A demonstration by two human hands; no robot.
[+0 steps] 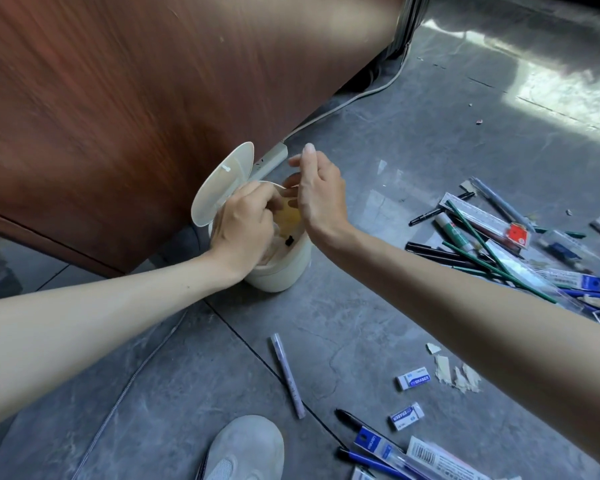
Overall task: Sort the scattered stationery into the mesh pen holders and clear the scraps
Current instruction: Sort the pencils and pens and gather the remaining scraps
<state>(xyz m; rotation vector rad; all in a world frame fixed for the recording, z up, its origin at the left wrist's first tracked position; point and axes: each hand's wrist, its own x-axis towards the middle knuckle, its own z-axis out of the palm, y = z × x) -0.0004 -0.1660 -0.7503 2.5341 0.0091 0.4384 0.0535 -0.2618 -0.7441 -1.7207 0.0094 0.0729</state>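
Cream bin (284, 271) under both hands, lid up.

Both bare forearms reach forward and converge toward 12 o'clock. The left hand (244, 226) is curled, fingers bunched and pointing down. The right hand (321, 192) hovers just beside it at 3 o'clock, fingers loosely spread, fingertips raised.
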